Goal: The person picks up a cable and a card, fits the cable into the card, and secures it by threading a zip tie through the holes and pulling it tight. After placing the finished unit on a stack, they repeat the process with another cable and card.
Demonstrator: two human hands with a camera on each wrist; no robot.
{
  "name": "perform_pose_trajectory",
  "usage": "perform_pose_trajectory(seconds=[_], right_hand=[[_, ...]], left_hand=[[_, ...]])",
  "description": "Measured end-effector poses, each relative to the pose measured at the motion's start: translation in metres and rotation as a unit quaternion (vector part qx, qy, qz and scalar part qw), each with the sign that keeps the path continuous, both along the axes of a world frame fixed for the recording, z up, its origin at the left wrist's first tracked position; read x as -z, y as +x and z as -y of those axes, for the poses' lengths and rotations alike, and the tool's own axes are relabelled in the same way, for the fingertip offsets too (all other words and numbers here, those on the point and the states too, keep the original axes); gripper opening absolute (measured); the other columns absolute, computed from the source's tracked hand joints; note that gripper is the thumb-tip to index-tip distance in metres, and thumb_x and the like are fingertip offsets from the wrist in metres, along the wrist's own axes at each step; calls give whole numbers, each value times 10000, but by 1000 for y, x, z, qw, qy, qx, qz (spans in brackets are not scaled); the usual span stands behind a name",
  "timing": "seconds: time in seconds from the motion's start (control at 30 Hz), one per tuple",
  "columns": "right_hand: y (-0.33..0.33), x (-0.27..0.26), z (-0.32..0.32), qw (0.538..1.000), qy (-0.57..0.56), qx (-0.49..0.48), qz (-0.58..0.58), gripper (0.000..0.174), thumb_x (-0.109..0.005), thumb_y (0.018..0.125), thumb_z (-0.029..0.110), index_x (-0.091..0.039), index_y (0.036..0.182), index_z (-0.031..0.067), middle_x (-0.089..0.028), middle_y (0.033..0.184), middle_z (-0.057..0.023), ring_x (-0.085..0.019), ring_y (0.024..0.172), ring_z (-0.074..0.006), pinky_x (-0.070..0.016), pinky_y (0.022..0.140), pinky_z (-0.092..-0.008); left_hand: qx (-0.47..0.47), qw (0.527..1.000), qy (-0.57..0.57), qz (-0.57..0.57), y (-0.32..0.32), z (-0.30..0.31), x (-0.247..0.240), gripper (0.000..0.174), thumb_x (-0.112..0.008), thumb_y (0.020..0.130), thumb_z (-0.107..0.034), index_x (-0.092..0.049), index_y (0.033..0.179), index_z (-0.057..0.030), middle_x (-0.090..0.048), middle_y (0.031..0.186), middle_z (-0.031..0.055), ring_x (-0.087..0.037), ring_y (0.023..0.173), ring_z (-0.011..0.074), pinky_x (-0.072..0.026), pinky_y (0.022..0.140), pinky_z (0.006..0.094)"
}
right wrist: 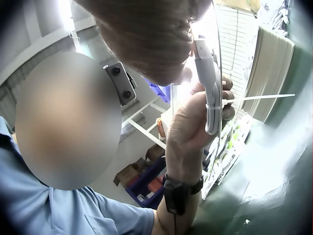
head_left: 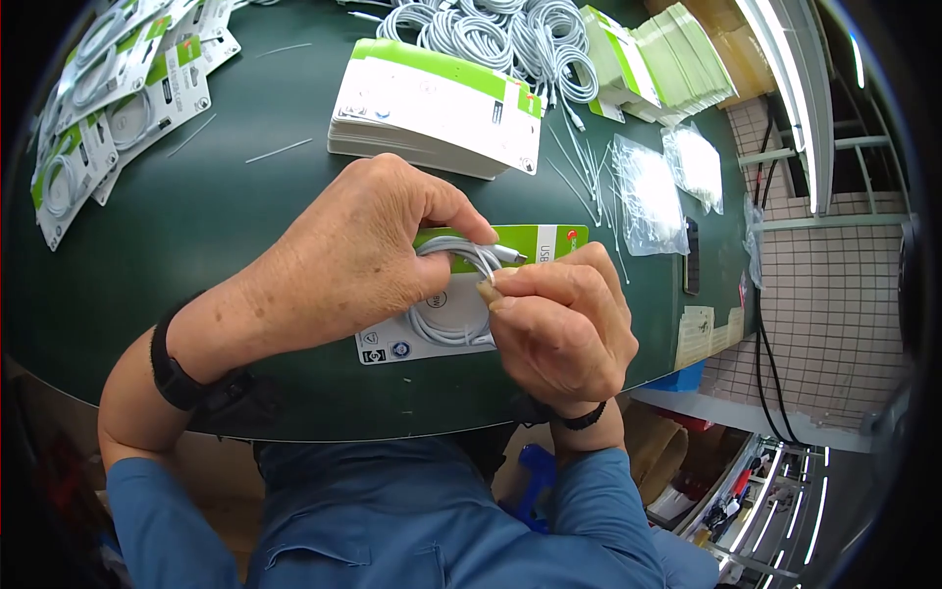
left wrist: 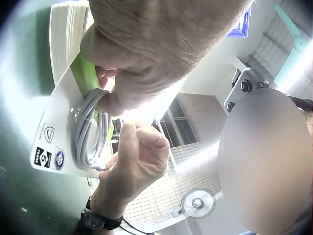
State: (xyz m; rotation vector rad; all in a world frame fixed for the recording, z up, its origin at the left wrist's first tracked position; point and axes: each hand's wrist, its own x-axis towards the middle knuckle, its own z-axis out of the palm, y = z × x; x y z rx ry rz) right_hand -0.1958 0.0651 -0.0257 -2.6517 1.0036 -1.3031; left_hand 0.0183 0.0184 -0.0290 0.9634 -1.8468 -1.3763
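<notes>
A coiled white USB cable [head_left: 453, 329] lies against a green and white packaging card [head_left: 549, 239], close over the table. My left hand [head_left: 343, 245] grips card and coil at the left, its thumb on the cable and the forefinger at the card's upper part. The right hand [head_left: 569, 324] pinches a thin white cable tie [head_left: 493, 276] at the coil's right side, just below the cable's plug [head_left: 507, 254]; its fingertips hide most of the strip. In the right wrist view, a white cable tie [right wrist: 269, 97] sticks out behind the card, near the left hand's fingers.
A stack of cards [head_left: 432, 108] stands just beyond the hands, with a heap of coiled cables [head_left: 481, 34] behind it. Packaged cables [head_left: 128, 118] pile up at far left. Loose cable ties [head_left: 589, 172], plastic bags [head_left: 650, 196] and a phone [head_left: 692, 257] lie to the right.
</notes>
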Motion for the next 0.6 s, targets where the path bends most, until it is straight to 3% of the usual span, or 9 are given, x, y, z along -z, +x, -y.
perform_pose_trajectory(seconds=[0.6], right_hand=[[-3, 4, 1, 999, 12, -24, 21, 313, -874, 673, -47, -677, 859, 109, -737, 934, -71, -602, 682, -196, -476, 556, -293]], left_hand=[[6, 1000, -3, 3, 2, 2, -1, 316, -650, 773, 64, -781, 1056, 11, -777, 930, 104, -722, 808, 134, -573, 752, 255]])
